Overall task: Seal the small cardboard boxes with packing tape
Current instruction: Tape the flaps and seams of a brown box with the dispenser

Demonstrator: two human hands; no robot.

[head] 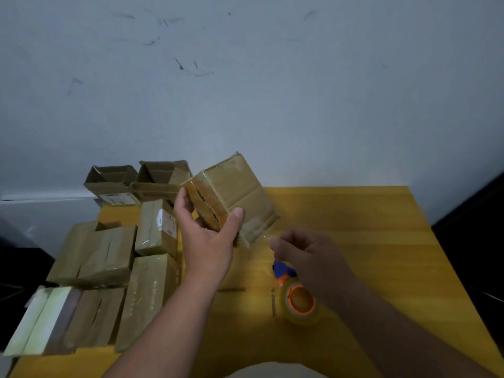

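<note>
Two hands worked above a yellow tabletop (381,241). Left hand (210,241) held a small cardboard box (234,192) tilted in the air, fingers clamped around it, likely to present its lower corner. Right hand (305,252) pinched clear tape at that corner, tape dispenser (298,298) just below. More boxes (109,257) lay grouped left, out of the way.
</note>
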